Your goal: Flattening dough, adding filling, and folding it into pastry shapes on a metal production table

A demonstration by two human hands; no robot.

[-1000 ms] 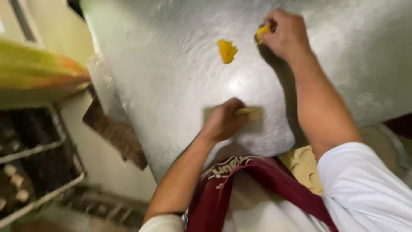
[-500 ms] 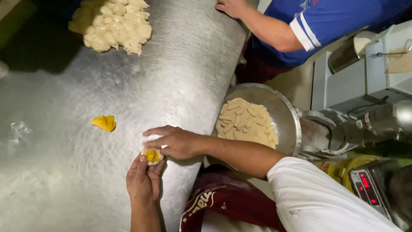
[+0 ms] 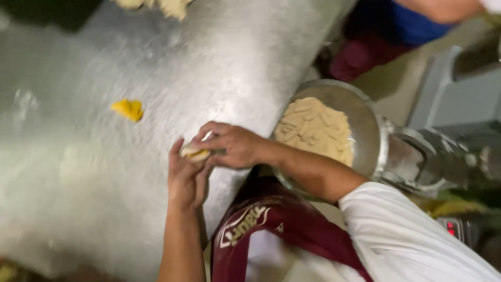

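Steel table (image 3: 104, 172): floured sheet-metal top, spreads under and beyond both hands, mostly on the left hand's outer side.

Metal bowl (image 3: 365, 120): just past the right forearm, off the table edge, filled with pale dough pieces (image 3: 313, 130). It is joined to a grey machine (image 3: 428, 156) further out on the right-hand side.

Dough heap (image 3: 156, 6): pale, at the far table edge, well apart from both hands, cut off by the frame.

Second person: blue sleeve (image 3: 412, 21) far beyond the right hand, on the other side of the bowl.

Maroon apron (image 3: 271, 224): on the wearer, just below the wrists.

Left hand (image 3: 185, 177): palm up, fingers cupped, supporting the dough piece from below.

Right hand (image 3: 229, 146): reaches across and meets the left hand, fingertips pinching the dough piece from above.

Yellow lump (image 3: 129, 109): lies on the table, ahead of the left hand and to its outer side, apart from it, untouched.

Dough piece (image 3: 194, 152): small pale disc with yellow filling showing, sandwiched between both hands, held above the table near its edge. Motion blur, finer detail unreadable.
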